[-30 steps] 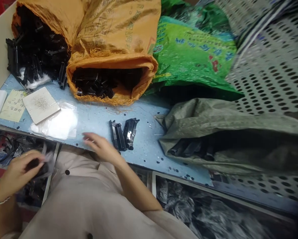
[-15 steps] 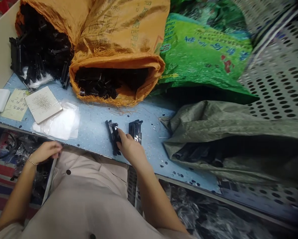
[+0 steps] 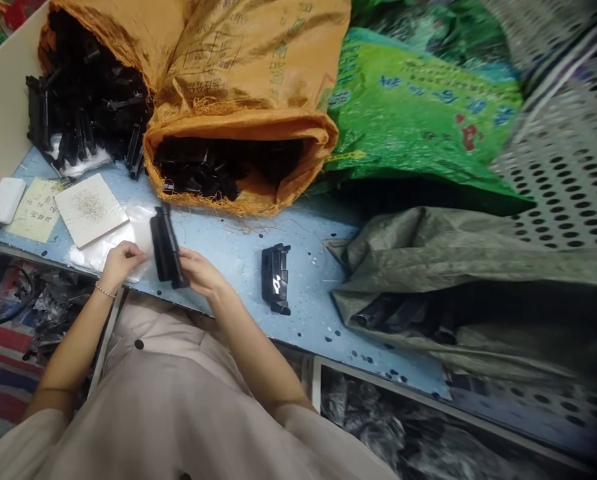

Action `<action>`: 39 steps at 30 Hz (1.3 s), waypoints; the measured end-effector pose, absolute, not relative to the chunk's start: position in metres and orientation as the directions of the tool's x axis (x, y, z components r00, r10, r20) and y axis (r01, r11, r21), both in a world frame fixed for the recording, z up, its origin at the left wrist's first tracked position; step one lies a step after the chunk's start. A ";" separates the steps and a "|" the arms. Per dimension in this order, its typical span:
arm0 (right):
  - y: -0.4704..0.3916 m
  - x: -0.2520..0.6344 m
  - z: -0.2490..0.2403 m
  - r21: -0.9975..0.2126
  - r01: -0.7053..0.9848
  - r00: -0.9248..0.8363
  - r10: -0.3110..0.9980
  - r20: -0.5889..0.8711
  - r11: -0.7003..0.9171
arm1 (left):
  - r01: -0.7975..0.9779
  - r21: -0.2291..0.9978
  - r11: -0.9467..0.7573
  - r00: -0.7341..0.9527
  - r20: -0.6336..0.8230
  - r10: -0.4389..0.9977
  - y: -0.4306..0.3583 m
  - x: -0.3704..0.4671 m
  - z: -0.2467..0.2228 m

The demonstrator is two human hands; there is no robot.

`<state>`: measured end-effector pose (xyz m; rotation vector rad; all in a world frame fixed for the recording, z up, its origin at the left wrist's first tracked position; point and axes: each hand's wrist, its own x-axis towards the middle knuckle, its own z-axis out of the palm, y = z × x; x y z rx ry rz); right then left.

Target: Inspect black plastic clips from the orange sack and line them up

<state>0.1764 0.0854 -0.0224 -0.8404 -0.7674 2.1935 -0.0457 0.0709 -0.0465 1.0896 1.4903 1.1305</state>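
Note:
My right hand (image 3: 198, 270) grips a long black plastic part (image 3: 166, 247) by its right side, held tilted above the near edge of the blue table. Just left of it, my left hand (image 3: 122, 262) is over the thin clear plastic bags (image 3: 138, 233), its thumb and fingertips pressed together; whether a bag lies between them is too small to tell. Another black part (image 3: 275, 279) stands on the table to the right, touched by neither hand. A square pale tile (image 3: 91, 211) with tiny specks rests on the bags.
Two orange sacks (image 3: 258, 73) with black parts are at the back left. A green sack (image 3: 418, 113) and a grey-green sack (image 3: 478, 233) occupy the right. A white device (image 3: 4, 200) and a yellow note (image 3: 33, 212) lie far left.
My right hand has lifted one black part and carried it left. My left hand has moved right and up to the plastic bags. The other black part stays on the table.

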 end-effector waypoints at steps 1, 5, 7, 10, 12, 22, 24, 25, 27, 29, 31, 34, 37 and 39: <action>0.091 0.165 -0.026 -0.679 -0.355 -0.607 0.711 -0.356 -0.643 | 0.089 0.982 0.165 -0.173 -0.148 0.974 0.071 -0.045 -0.046; 0.105 0.151 -0.041 -0.634 -0.359 -0.569 0.699 -0.433 -0.685 | 0.025 0.997 0.076 -0.280 -0.066 0.958 0.066 -0.052 -0.040; 0.104 0.159 -0.045 -0.640 -0.385 -0.511 0.731 -0.452 -0.665 | 0.154 0.988 -0.019 -0.302 0.065 0.951 0.060 -0.058 -0.034; 0.093 0.176 -0.041 -0.680 -0.421 -0.430 0.792 -0.433 -0.601 | 0.559 0.813 -0.164 -0.097 0.260 0.961 0.053 -0.062 -0.028; 0.080 0.184 -0.036 -0.682 -0.450 -0.418 0.811 -0.410 -0.577 | 0.739 0.634 -0.227 0.079 0.254 0.964 0.054 -0.061 -0.028; 0.051 0.157 -0.044 -0.347 -0.271 -0.776 0.417 -0.473 -0.898 | 0.662 0.689 -0.295 0.229 0.189 0.955 0.040 -0.063 -0.009; 0.051 0.146 -0.042 -0.533 -0.294 -0.662 0.572 -0.486 -0.793 | 0.632 0.645 -0.429 0.384 0.220 0.897 0.021 -0.050 0.001; 0.049 0.141 -0.039 -0.662 -0.278 -0.586 0.669 -0.456 -0.696 | 0.608 0.632 -0.481 0.452 0.223 0.864 0.012 -0.043 0.007; 0.041 0.136 -0.028 -0.866 -0.190 -0.488 0.810 -0.325 -0.462 | 0.570 0.636 -0.521 0.510 0.224 0.831 -0.007 -0.036 0.021; 0.031 0.140 -0.015 -0.937 -0.099 -0.572 0.790 -0.222 -0.336 | 0.582 0.657 -0.480 0.475 0.206 0.856 -0.027 -0.044 0.041; 0.025 0.157 -0.002 -0.956 -0.044 -0.668 0.720 -0.187 -0.289 | 0.637 0.670 -0.381 0.416 0.117 0.902 -0.049 -0.075 0.061; 0.033 0.211 0.007 -0.981 0.175 -0.466 0.871 -0.155 -0.081 | 0.760 0.634 -0.141 0.336 -0.199 0.920 -0.079 -0.145 0.064; 0.052 0.287 0.003 -0.762 0.647 -0.016 1.000 0.014 0.021 | 0.845 0.496 0.201 0.112 -0.530 0.840 -0.091 -0.204 0.017; 0.063 0.334 -0.005 -0.508 0.854 0.172 0.982 0.075 -0.111 | 0.870 0.295 0.395 -0.081 -0.705 0.705 -0.092 -0.220 -0.028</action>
